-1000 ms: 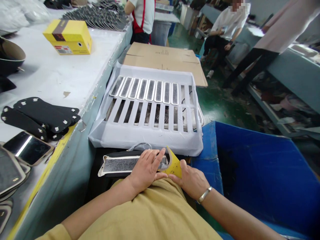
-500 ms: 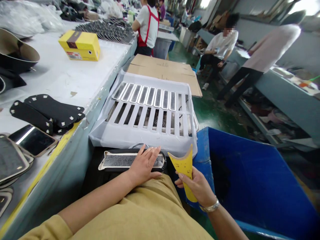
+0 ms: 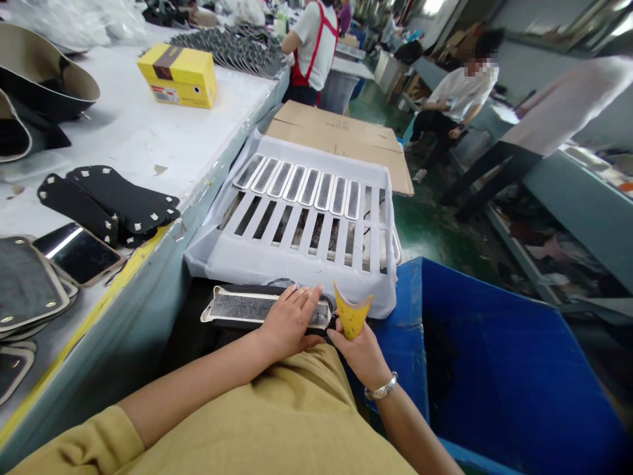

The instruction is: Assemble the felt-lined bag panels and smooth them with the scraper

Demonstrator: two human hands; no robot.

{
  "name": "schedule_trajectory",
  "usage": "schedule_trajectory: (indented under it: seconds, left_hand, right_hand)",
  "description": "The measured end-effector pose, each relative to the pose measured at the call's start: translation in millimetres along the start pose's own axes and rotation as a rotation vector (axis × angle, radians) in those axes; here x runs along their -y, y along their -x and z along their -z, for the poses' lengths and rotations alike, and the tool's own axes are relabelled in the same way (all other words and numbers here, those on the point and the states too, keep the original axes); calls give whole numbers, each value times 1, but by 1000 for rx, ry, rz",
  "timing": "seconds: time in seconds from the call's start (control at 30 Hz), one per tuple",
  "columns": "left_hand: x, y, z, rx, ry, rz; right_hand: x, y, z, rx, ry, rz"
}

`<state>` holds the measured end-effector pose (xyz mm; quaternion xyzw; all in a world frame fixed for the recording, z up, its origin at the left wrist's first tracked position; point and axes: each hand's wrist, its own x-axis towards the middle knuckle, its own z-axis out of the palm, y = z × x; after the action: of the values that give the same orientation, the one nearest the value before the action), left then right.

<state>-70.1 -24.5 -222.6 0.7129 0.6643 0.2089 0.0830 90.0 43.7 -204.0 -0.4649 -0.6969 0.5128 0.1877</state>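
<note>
Fingers long and palm down, the left hand (image 3: 289,318) lies flat on the gray strip (image 3: 242,307), near its right end. I watch from far off, and I see the right hand (image 3: 364,353) curled around the bottom of a yellow piece (image 3: 353,316), with the curved wide end sticking up. Just before, that piece was out to the right, away from the strip. Now it is back beside the strip's right end, so both hands are close to the strip again. The left hand has stayed where it was. I can't make out if the yellow piece touches the strip, and the left fingers hide part of the strip from me.

A shiny bracelet (image 3: 382,387) sits on the right wrist. Right behind the strip is a frame (image 3: 291,264) wrapped in pale cloth, so there is little room past the fingertips. Eight thin slabs (image 3: 295,183) lie in a row on its far half. To the right, a big blue bin (image 3: 494,316) stands near the right arm.

On the left, the white table (image 3: 113,138) holds a dark phone (image 3: 82,260), some black pieces (image 3: 113,191) and, farther back, a yellow box (image 3: 180,76). Past the frame lies flat cardboard (image 3: 336,132), and a person in red straps (image 3: 316,46) stands beyond.
</note>
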Motion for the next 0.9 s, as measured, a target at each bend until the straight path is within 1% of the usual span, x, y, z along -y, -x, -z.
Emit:
schedule_trajectory:
  seconds: [0.13, 0.3, 0.4, 0.47, 0.57, 0.67, 0.73, 0.8, 0.83, 0.9]
  left_hand:
    - [0, -2, 1, 13, -10, 0]
    - [0, -4, 4, 40, -27, 11]
    - [1, -6, 6, 54, -22, 15]
    - [1, -7, 7, 61, -10, 19]
    - [1, -8, 7, 61, 3, 29]
    - [1, -8, 5, 43, 9, 42]
    - [1, -7, 3, 32, 9, 48]
    - [1, -6, 2, 27, 6, 49]
    - [1, -5, 2, 25, 3, 49]
    - [1, -4, 1, 23, -5, 47]
  right_hand:
    - [-9, -9, 3, 59, -14, 26]
    - [-7, -14, 8, 153, -13, 34]
    - [-7, -14, 11, 174, 31, 48]
    - [-6, -13, 11, 176, 86, 55]
    - [1, -13, 8, 171, 227, 58]
    - [7, -13, 2, 119, 354, 65]
    - [7, -12, -3, 63, 387, 77]
    - [4, -10, -5, 26, 347, 70]
    - [3, -10, -5, 14, 289, 53]
    - [2, -8, -3, -20, 74, 0]
